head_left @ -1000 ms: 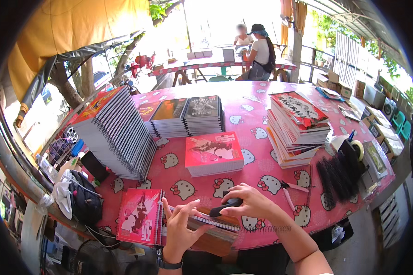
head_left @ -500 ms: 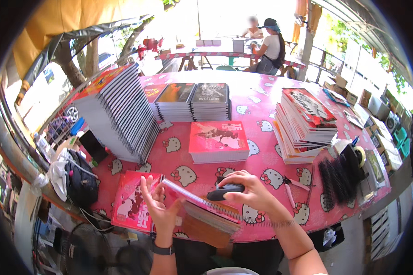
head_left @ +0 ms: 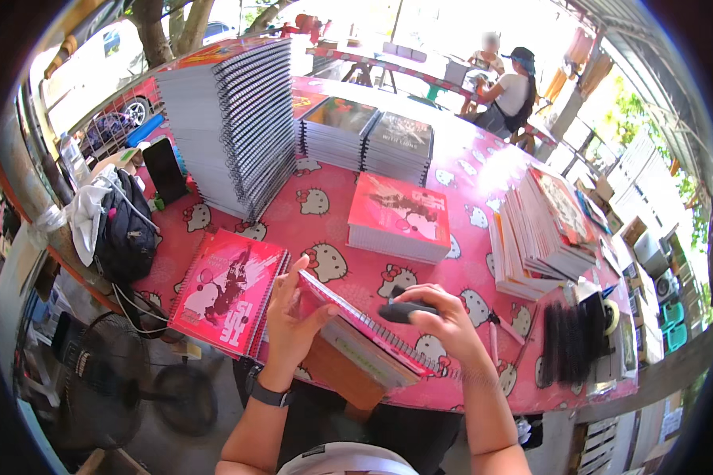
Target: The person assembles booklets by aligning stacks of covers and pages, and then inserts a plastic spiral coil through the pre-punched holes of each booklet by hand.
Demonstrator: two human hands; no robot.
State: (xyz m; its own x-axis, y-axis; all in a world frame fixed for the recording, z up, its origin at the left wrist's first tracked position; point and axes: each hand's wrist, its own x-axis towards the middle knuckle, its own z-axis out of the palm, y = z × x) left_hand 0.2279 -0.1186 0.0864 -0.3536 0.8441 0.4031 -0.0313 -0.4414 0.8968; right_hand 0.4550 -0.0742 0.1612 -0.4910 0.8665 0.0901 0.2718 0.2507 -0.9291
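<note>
My left hand (head_left: 291, 321) grips the upper left end of a pink notebook (head_left: 325, 294), thumb against its edge. The notebook stands slanted against a brown wooden block (head_left: 345, 372) at the table's front edge. A thin spiral coil (head_left: 396, 342) runs along the punched edge, and its loose end trails past my right wrist. My right hand (head_left: 440, 313) is closed round a black rounded hand-held object (head_left: 404, 307), held by the coil; its exact kind is unclear. Just left of my left hand lie pink spiral notebooks (head_left: 228, 293).
A tall stack of spiral-bound books (head_left: 245, 127) rises at back left. Beyond my hands sit unbound pink books (head_left: 400, 214). Pink-handled pliers (head_left: 501, 336), black coils (head_left: 566, 340) and a stack of loose books (head_left: 539, 229) are to the right. A black bag (head_left: 127, 229) rests at left.
The view has turned, shifting the table within it. My left fingers have closed in from a spread pose onto the notebook's end. My right hand still holds the black object by the coil.
</note>
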